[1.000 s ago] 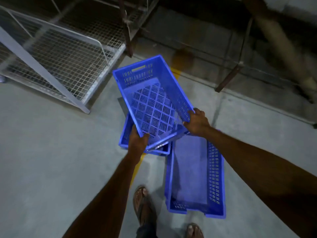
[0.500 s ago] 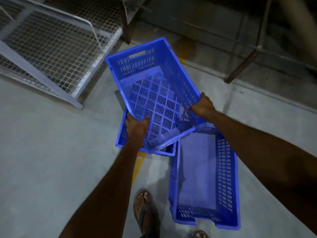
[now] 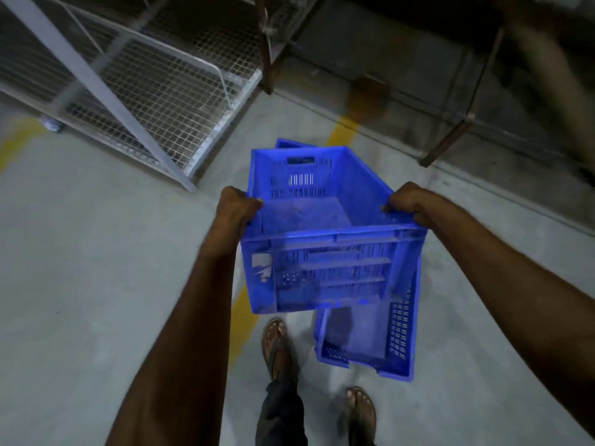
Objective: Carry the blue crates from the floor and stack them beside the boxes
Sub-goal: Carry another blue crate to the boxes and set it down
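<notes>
- Blue crate [image 3: 322,239], where is it?
- Held above the floor [image 3: 96,284]: my left hand [image 3: 236,209] grips its left rim, my right hand [image 3: 407,201] its right rim.
- Anything underneath?
- A second crate [image 3: 399,333], on the floor beside my feet [image 3: 277,346].

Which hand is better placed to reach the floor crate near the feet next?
The right hand, probably: the floor crate lies below it. Both it and the left hand grip the lifted crate.
</notes>
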`<state>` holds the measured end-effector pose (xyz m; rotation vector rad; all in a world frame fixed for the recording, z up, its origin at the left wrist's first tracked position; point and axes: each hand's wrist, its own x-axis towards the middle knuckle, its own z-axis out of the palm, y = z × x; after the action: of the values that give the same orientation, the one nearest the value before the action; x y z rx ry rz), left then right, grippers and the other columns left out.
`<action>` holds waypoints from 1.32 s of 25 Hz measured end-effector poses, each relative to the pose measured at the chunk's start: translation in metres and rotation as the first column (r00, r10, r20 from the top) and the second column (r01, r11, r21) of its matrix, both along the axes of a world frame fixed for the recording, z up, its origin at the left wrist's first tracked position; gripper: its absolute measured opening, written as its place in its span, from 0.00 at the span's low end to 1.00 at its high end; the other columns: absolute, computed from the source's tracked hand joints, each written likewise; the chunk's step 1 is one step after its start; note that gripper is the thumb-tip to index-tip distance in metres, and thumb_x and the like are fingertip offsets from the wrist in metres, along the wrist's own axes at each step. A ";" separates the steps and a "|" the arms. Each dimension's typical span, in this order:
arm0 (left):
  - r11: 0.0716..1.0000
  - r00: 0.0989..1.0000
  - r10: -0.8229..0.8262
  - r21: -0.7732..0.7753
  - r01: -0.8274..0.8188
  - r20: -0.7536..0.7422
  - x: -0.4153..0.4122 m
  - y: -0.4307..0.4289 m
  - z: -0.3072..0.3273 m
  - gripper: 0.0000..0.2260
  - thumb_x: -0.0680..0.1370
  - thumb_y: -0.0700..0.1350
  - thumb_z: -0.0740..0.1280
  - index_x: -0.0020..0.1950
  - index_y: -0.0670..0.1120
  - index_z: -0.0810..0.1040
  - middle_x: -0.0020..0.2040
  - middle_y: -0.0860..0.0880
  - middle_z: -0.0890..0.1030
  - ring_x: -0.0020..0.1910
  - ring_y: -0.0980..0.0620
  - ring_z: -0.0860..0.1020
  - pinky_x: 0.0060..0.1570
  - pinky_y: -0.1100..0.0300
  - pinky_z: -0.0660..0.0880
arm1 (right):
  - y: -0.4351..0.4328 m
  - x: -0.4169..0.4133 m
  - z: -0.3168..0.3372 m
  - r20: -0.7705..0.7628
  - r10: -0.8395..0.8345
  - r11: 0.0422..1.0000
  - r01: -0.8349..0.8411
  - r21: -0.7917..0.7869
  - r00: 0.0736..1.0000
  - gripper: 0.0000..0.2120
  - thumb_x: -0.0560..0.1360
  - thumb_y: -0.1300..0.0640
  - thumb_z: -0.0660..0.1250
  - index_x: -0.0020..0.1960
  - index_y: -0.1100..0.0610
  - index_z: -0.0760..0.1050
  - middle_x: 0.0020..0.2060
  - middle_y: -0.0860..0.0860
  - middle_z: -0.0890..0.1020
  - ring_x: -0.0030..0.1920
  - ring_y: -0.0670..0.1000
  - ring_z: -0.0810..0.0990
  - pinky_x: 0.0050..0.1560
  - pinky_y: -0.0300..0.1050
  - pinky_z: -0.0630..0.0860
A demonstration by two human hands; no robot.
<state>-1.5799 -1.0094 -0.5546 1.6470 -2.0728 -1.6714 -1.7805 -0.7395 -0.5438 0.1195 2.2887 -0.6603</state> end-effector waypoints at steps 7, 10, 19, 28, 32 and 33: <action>0.975 0.989 0.109 -0.203 -0.088 0.097 0.168 0.086 0.120 0.21 0.72 0.50 0.76 0.57 0.41 0.75 0.55 0.39 0.81 0.54 0.40 0.80 0.52 0.51 0.75 | 0.054 0.128 0.117 -0.163 0.064 0.982 -0.091 -0.167 0.985 0.18 0.64 0.56 0.71 0.50 0.66 0.78 0.46 0.63 0.83 0.46 0.62 0.83 0.39 0.46 0.72; 0.949 0.978 0.196 -0.264 -0.170 0.074 0.239 0.139 0.177 0.17 0.73 0.48 0.75 0.54 0.41 0.73 0.57 0.38 0.79 0.55 0.39 0.79 0.49 0.54 0.72 | 0.077 0.180 0.159 -0.216 0.093 0.961 -0.144 -0.236 0.972 0.18 0.70 0.53 0.73 0.53 0.65 0.79 0.48 0.62 0.84 0.47 0.61 0.84 0.40 0.45 0.72; 0.891 0.913 0.395 -0.287 -0.353 0.104 0.479 0.268 0.262 0.15 0.71 0.45 0.75 0.34 0.46 0.69 0.40 0.41 0.78 0.39 0.44 0.76 0.42 0.50 0.74 | 0.124 0.360 0.223 -0.204 0.618 0.770 -0.637 -0.038 0.759 0.23 0.72 0.54 0.72 0.62 0.67 0.77 0.58 0.63 0.82 0.57 0.63 0.82 0.48 0.51 0.78; 0.792 0.773 0.558 -0.472 -0.388 0.301 0.775 0.432 0.266 0.10 0.72 0.42 0.70 0.47 0.36 0.78 0.49 0.34 0.81 0.51 0.34 0.79 0.47 0.50 0.73 | 0.170 0.660 0.248 -0.287 0.916 0.347 -0.911 0.222 0.279 0.24 0.76 0.60 0.62 0.70 0.64 0.63 0.67 0.66 0.74 0.67 0.65 0.75 0.64 0.54 0.73; 0.681 0.725 0.648 -0.604 -0.413 0.234 0.914 0.514 0.288 0.16 0.71 0.51 0.65 0.43 0.37 0.77 0.46 0.34 0.80 0.48 0.34 0.79 0.46 0.49 0.73 | 0.186 0.791 0.257 -0.192 0.949 0.277 -0.953 0.126 0.251 0.43 0.77 0.45 0.67 0.79 0.65 0.48 0.67 0.64 0.76 0.66 0.63 0.77 0.63 0.53 0.74; 0.638 0.707 0.677 -0.642 -0.425 0.204 0.949 0.531 0.294 0.18 0.72 0.53 0.64 0.44 0.37 0.78 0.46 0.34 0.80 0.48 0.34 0.79 0.46 0.49 0.73 | 0.191 0.827 0.260 -0.211 0.949 0.263 -0.957 0.123 0.234 0.42 0.76 0.40 0.67 0.77 0.63 0.55 0.67 0.62 0.76 0.65 0.63 0.78 0.63 0.53 0.75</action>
<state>-0.6311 -0.4786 -0.2606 2.2201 -1.6144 -0.4568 -0.9537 -0.5487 -0.2835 -1.4116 2.0052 0.0055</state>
